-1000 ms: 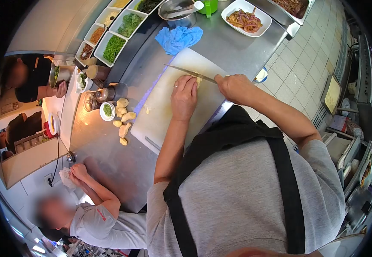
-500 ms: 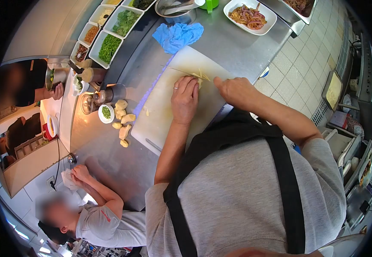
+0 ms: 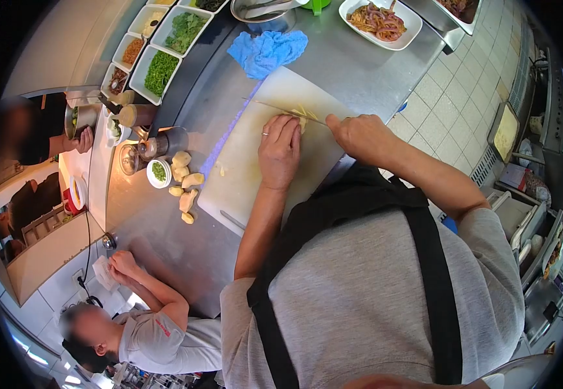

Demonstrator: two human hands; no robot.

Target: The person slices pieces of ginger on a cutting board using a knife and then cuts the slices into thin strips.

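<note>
A white cutting board (image 3: 236, 162) lies on the steel counter. My right hand (image 3: 362, 139) is closed round the handle of a kitchen knife (image 3: 275, 106), its thin blade reaching left across the board. Close to the blade, my left hand (image 3: 279, 152), with a ring on one finger, has its fingers curled down on a pale yellow piece of what looks like ginger (image 3: 303, 124). Most of that piece is hidden under the fingertips. Thin yellow strips (image 3: 308, 113) lie beside the blade. Small yellow scraps (image 3: 221, 170) rest on the board's left part.
Peeled ginger-like chunks (image 3: 187, 200) and a small tub of chopped greens (image 3: 159, 171) stand left of the board. A blue cloth (image 3: 267, 53) and a white dish of sliced food (image 3: 382, 24) are beyond it. One co-worker (image 3: 158, 330) stands at left; another's hand (image 3: 85, 139) holds a metal container.
My right hand and the knife have shifted slightly, and the blade now shows more plainly. My left hand stays in place on the piece.
</note>
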